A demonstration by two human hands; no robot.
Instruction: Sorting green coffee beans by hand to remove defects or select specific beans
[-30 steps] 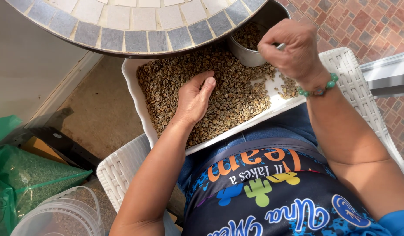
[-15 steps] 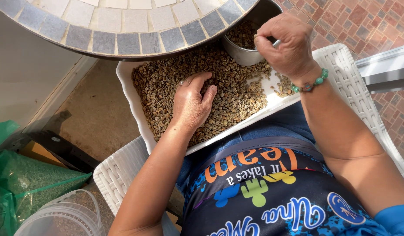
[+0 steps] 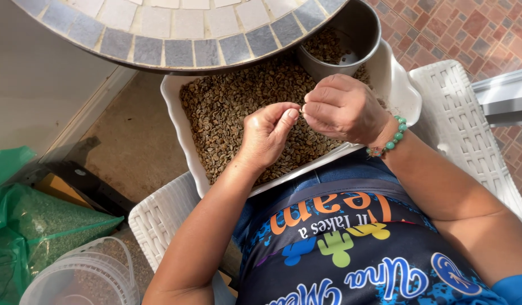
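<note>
A white rectangular tray (image 3: 185, 138) rests on my lap, filled with greenish-brown coffee beans (image 3: 227, 107). My left hand (image 3: 266, 133) hovers over the beans with fingers curled, thumb against forefinger, pinching something small. My right hand (image 3: 343, 107), with a green bead bracelet on its wrist, has its fingertips meeting the left hand's fingertips above the tray. What they hold between them is too small to make out. A metal cup (image 3: 351, 39) with some beans in it stands at the tray's far right corner.
A round mosaic-tiled table (image 3: 176, 28) overhangs the tray's far side. I sit in a white woven chair (image 3: 464, 118). At lower left are a green plastic bag (image 3: 29, 226) of green granules and a clear plastic bucket (image 3: 86, 277). Brick paving lies to the right.
My right hand left the metal cup and came down to meet my left hand. My left hand lifted off the beans and pinched its fingers together.
</note>
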